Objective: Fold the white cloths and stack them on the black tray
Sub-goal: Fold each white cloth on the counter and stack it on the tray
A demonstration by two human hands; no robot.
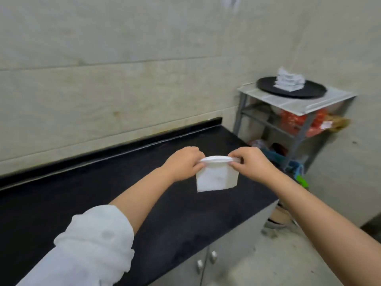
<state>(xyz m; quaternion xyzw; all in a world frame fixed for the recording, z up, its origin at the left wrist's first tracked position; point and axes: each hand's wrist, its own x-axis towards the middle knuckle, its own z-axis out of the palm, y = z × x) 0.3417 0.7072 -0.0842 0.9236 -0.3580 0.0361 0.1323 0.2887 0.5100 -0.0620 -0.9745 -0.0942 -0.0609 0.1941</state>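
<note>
A small folded white cloth (216, 178) hangs above the black countertop (103, 193). My left hand (184, 163) pinches its top left corner. My right hand (252, 163) pinches its top right corner. The top edge is pulled taut between the two hands and the rest hangs down as a square flap. A round black tray (268, 87) sits on a grey shelf unit at the far right. On the tray stands a stack of folded white cloths (289, 81), its top piece sticking up unevenly.
The grey metal shelf unit (296, 104) stands past the counter's right end, with red and orange packets on its lower tiers. Cupboard doors with metal knobs (206, 260) are below the counter. A tiled wall runs behind.
</note>
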